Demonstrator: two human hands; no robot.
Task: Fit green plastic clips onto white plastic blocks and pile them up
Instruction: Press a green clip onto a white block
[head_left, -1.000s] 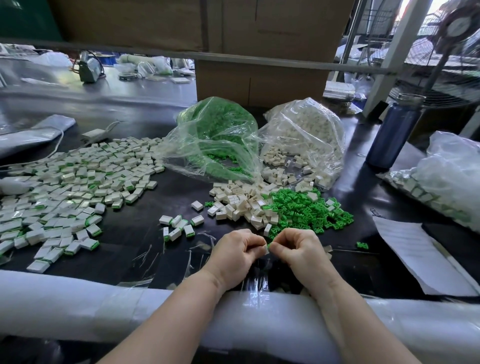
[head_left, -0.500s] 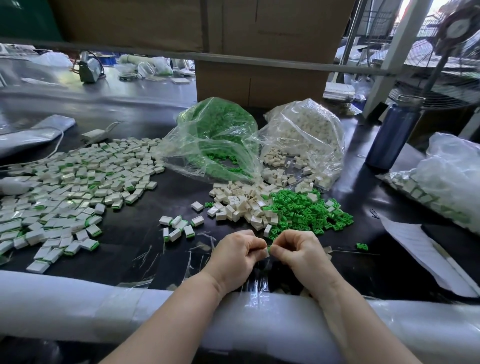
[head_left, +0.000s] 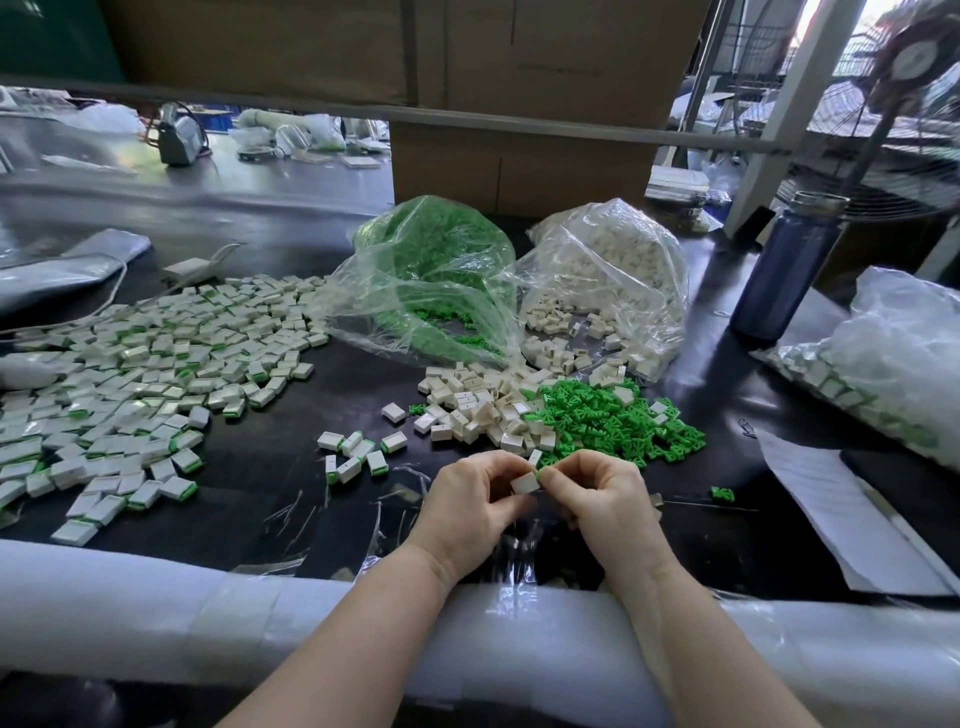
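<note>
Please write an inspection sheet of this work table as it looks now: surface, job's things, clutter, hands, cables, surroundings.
Surface: dark table, padded front edge.
Job's things: finished pile at left; loose white blocks; loose green clips; two open bags behind.
Clutter: paper sheet, blue bottle.
Hands: left hand and right hand pinch one block between them.
Cables: white cord at far left.
Surroundings: cardboard boxes, fan.
</note>
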